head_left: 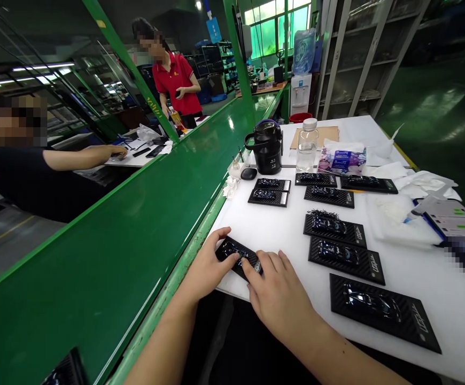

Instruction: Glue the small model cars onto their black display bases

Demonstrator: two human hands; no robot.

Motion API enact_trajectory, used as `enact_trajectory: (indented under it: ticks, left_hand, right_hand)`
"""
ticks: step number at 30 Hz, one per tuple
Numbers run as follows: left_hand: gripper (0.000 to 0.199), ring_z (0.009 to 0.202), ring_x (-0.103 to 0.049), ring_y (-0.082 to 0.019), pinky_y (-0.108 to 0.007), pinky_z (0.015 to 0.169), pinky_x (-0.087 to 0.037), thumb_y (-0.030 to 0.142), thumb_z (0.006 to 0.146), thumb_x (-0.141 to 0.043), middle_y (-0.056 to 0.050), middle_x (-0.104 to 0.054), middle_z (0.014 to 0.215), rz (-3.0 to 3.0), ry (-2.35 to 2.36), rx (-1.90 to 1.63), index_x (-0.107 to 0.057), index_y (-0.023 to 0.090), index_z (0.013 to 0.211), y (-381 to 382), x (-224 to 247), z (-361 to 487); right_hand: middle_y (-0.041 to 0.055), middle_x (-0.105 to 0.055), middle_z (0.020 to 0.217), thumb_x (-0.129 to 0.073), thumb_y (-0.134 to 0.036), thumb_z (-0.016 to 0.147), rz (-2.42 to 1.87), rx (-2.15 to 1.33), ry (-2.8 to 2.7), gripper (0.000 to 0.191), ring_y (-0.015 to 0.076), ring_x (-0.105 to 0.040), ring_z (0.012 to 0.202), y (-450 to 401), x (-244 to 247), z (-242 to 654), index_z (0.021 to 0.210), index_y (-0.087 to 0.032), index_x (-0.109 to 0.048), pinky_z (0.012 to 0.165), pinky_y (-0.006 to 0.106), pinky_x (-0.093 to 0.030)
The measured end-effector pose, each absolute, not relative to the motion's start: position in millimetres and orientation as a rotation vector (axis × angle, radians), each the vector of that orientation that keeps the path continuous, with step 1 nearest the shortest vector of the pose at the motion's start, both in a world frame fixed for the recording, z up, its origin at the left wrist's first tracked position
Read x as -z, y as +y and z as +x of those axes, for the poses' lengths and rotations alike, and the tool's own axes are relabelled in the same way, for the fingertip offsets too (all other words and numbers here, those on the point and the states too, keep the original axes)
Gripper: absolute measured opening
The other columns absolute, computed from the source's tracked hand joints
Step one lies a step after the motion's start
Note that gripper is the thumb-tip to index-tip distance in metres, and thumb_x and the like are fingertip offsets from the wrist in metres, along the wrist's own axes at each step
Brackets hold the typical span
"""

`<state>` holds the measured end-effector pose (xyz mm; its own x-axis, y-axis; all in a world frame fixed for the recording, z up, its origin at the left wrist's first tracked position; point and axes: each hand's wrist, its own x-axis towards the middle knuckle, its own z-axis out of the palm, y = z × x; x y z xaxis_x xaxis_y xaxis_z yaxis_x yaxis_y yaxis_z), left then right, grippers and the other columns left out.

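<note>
At the near left edge of the white table, a dark glossy model car (233,247) sits on a black carbon-patterned base with light script at one end. My left hand (208,267) grips the base's left side, its index finger at the far edge and its thumb on the car. From the right, my right hand (276,280) holds the lettered end, with its index finger pressed on the car beside the left thumb. Its thumb is partly tucked below. To the right lie similar model cars on bases, the nearest being a larger one (371,302).
A green conveyor belt (136,240) runs along the left, carrying another dark base (66,369). At the back of the table stand a black jug (268,152), a clear bottle (307,147) and a wipes pack (342,159). A phone (457,219) lies right. Two co-workers are across the belt.
</note>
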<state>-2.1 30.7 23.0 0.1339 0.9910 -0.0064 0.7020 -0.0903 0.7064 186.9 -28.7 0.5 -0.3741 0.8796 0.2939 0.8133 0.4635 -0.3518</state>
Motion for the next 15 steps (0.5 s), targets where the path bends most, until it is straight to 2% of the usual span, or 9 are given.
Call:
enact_trajectory:
  ticks: [10,15]
  left_hand:
    - [0.054,0.136,-0.044,-0.027,-0.048,0.118,-0.030,0.030,0.083,-0.061,-0.010,-0.050,0.144,1.923,1.626,-0.713,-0.047,0.020,0.134,27.5,-21.2,3.9]
    - [0.064,0.141,-0.039,-0.027,-0.047,0.120,-0.030,0.019,0.080,-0.058,-0.010,-0.042,0.151,2.245,1.357,-0.389,-0.041,0.021,0.141,32.0,-46.6,-11.3]
  right_hand:
    - [0.0135,-0.060,0.124,-0.054,-0.021,0.091,-1.425,-0.201,-2.279,0.045,0.0296,-0.056,0.111,-28.5,-2.6,185.3,0.137,-0.024,-0.055,0.108,0.055,-0.037]
    - [0.0137,-0.059,0.128,-0.051,-0.026,0.095,-1.404,-0.183,-2.284,0.044,0.0294,-0.054,0.116,-30.4,0.2,188.7,0.139,-0.024,-0.053,0.110,0.054,-0.036]
